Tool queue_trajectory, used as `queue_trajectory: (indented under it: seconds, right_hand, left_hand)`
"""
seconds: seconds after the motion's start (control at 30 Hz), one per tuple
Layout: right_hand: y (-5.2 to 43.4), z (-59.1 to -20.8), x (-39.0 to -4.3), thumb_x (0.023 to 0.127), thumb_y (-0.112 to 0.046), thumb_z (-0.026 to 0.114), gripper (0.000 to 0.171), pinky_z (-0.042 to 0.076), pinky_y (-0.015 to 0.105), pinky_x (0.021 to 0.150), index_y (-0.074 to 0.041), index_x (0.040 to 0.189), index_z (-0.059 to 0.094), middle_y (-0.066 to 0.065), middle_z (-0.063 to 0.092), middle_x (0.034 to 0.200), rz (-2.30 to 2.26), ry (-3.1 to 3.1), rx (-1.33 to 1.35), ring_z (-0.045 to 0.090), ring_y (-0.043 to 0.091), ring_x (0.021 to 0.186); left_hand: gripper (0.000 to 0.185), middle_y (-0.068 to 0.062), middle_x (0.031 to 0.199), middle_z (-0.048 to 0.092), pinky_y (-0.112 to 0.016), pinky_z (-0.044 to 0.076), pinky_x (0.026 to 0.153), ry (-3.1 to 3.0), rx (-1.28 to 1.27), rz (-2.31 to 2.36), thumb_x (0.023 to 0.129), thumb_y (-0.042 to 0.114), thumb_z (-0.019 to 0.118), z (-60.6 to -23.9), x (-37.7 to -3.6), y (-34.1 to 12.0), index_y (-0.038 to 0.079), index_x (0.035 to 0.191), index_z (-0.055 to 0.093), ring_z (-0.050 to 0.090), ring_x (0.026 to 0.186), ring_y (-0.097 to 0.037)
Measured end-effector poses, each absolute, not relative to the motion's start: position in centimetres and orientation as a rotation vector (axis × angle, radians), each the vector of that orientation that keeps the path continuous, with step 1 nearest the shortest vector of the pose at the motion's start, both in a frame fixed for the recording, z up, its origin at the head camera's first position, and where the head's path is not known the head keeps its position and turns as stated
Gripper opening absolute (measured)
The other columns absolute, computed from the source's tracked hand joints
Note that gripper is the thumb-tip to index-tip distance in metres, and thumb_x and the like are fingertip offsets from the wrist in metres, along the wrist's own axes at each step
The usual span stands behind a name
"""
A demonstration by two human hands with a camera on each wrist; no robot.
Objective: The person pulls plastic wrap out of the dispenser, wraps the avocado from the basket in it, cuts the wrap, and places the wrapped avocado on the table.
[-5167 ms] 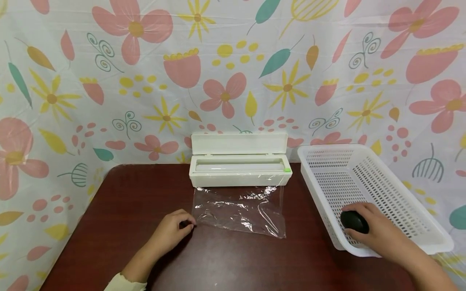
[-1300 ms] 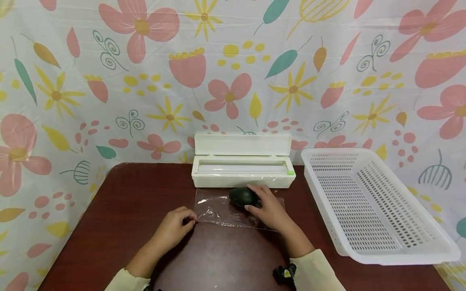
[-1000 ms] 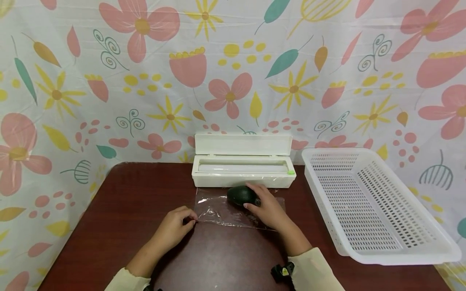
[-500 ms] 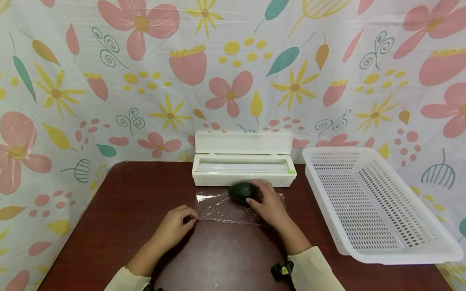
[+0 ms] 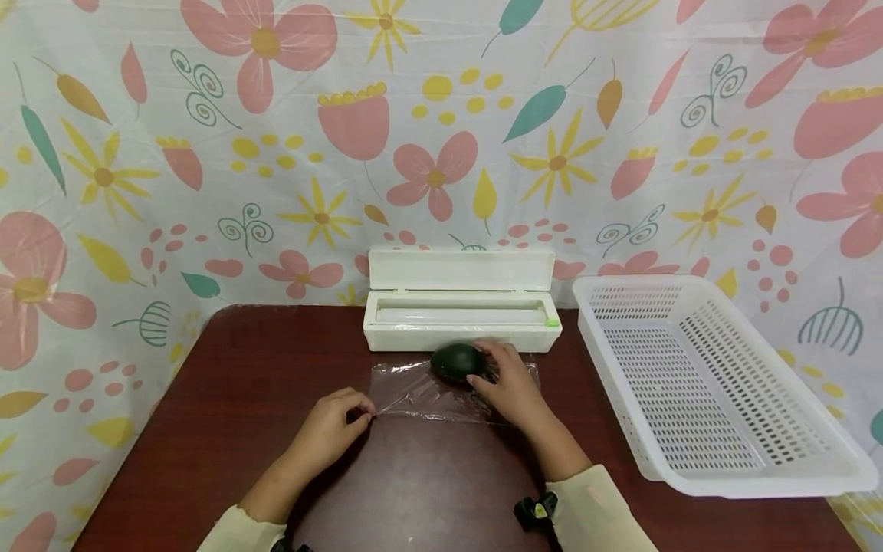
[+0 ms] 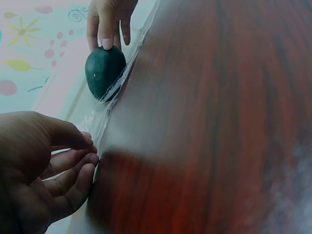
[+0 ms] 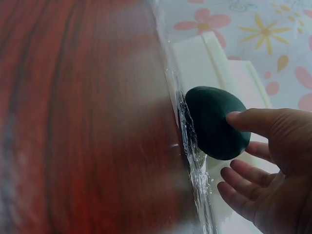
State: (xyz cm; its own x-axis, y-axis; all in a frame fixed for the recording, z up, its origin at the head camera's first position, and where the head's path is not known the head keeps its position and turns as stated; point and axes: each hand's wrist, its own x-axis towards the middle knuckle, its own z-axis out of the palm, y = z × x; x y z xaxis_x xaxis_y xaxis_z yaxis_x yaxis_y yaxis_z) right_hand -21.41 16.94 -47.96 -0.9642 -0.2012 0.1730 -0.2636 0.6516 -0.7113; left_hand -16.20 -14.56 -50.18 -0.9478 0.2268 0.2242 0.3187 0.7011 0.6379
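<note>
Two hands work on the desk [image 5: 207, 399] in the head view, the left hand [image 5: 329, 431] pinching the plastic wrap [image 5: 421, 395] corner, while the right wrist view shows the right hand [image 7: 273, 165] fingers relaxed, touching the dark avocado [image 7: 217, 122] lying on the wrap before the dispenser [image 5: 461, 310].

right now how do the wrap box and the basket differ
The wrap box is solid-walled, long and narrow, with a lid standing open at the back; the basket is perforated all over, wider, and has no lid. The wrap box sits square on the table behind the avocado; the basket sits at the right, jutting past the table edge. A roll shows inside the wrap box; nothing shows in the basket. Both are white plastic.
</note>
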Motion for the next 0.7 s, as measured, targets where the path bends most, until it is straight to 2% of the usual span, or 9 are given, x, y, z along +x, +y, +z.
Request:
queue_trajectory:
  seconds: [0.43, 0.7]
  right_hand:
    - [16.97, -47.63, -21.26, 0.09, -0.021, 0.077, 0.064, 0.051, 0.056, 0.098, -0.012, 0.147, 0.05, 0.021, 0.049, 0.141, 1.156, -2.781, 0.433, 0.056, 0.038, 0.124]
    - [16.86, -47.1, -21.01, 0.087, -0.02, 0.081, 0.062, 0.051, 0.054, 0.099, -0.009, 0.142, 0.054, 0.019, 0.051, 0.139, 1.066, -2.679, 0.493, 0.057, 0.036, 0.123]
  left_hand:
    - [0.019, 0.012, 0.086, 0.065, -0.028, 0.054, 0.079, -2.753, -0.459, -1.08, 0.084, 0.003, 0.078, -50.06, -16.21, -14.51, 0.021, 0.084, 0.072, 0.063, 0.086, -0.008]
    - [0.015, 0.011, 0.086, 0.066, -0.029, 0.054, 0.08, -2.728, -0.472, -1.122, 0.084, 0.003, 0.078, -49.87, -16.23, -14.52, 0.018, 0.085, 0.073, 0.064, 0.087, -0.009]
